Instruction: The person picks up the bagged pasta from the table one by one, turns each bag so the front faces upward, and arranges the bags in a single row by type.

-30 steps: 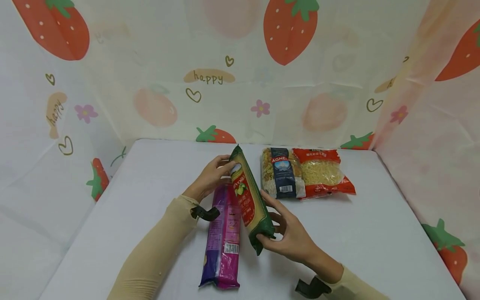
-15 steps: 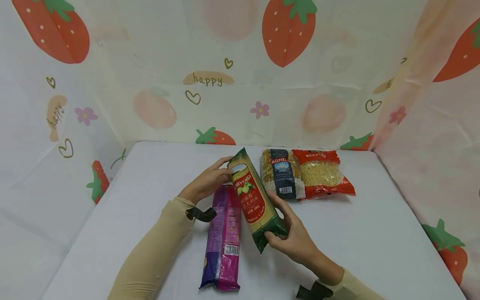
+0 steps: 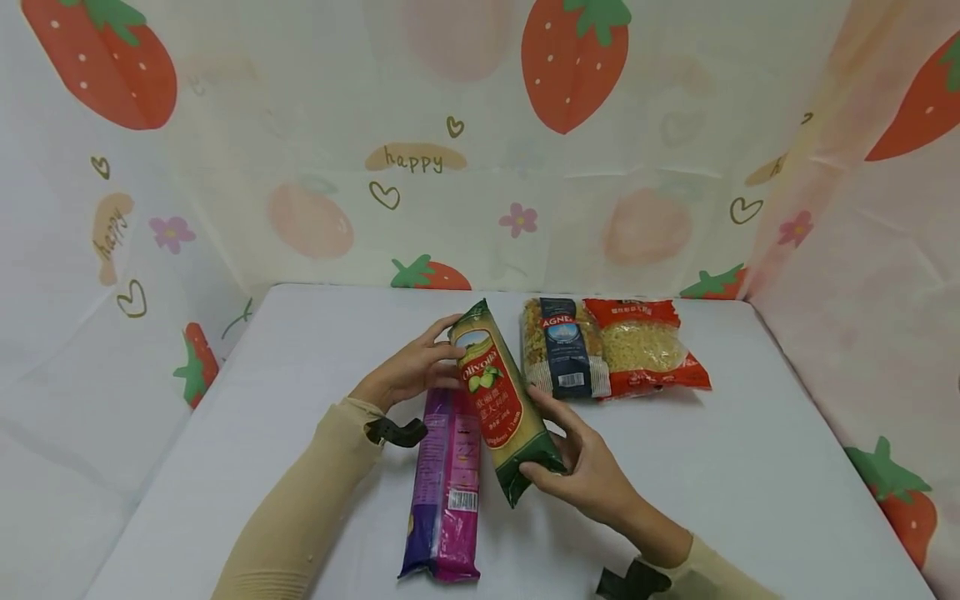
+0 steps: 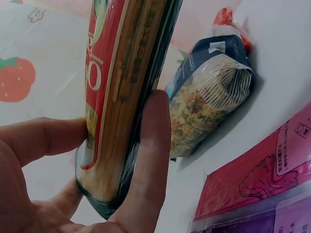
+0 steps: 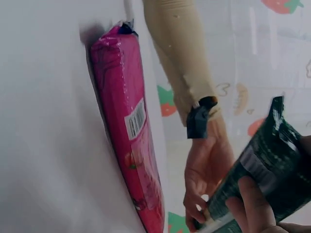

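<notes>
Both hands hold a green and gold spaghetti packet (image 3: pixel 497 404) tilted above the table, its red label facing up. My left hand (image 3: pixel 408 367) grips the upper end; in the left wrist view its thumb and fingers lie on either side of the packet (image 4: pixel 119 111), where long strands show. My right hand (image 3: pixel 592 471) holds the lower green end, and the right wrist view shows fingers (image 5: pixel 255 204) against the packet's dark green back. Beneath and to the left, a purple and pink packet (image 3: pixel 447 492) lies flat, its upper end partly behind my left hand.
At the back right, a navy-banded bag of pasta (image 3: pixel 564 346) lies beside a red and clear bag of small yellow pasta (image 3: pixel 647 346), their edges touching. The white table (image 3: pixel 750 483) is enclosed by strawberry-print cloth walls (image 3: pixel 315 125).
The spaghetti packet has rolled so its red label faces the head camera more fully, then shifted slightly left with both hands. The other packets lie where they were.
</notes>
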{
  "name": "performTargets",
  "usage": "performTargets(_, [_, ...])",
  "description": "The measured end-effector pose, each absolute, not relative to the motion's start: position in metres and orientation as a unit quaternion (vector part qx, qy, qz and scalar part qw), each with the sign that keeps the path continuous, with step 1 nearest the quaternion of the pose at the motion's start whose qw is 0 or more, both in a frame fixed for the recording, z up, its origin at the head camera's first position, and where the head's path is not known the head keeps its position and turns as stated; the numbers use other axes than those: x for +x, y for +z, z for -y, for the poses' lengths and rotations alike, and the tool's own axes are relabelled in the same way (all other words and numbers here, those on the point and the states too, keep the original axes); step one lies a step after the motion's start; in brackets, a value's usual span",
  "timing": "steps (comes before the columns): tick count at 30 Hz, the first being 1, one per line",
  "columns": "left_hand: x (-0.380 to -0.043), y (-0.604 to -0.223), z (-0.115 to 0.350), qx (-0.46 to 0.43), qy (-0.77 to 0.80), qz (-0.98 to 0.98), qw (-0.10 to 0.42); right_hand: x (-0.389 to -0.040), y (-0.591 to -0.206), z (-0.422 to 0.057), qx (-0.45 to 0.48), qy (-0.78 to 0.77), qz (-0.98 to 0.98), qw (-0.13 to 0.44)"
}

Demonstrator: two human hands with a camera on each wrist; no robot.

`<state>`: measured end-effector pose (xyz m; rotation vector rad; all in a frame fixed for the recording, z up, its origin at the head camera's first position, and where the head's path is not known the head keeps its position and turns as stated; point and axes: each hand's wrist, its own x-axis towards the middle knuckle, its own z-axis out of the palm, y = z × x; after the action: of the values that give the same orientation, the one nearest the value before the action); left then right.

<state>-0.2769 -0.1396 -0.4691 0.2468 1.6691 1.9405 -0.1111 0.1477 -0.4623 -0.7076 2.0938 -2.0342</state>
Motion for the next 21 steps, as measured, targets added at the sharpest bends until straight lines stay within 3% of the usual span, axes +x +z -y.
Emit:
performTargets(11, [-0.274, -0.47, 0.142, 0.087, 0.731, -0.64, 0.22, -0.116, -0.459, -0.151, -0.216, -0.635, -0.73, 0.13])
performTargets(21, [-0.275, -0.469, 0.146, 0.073, 0.724, -0.665, 0.167, -0.122, -0.466, -0.143, -0.203, -0.624, -0.744, 0.127])
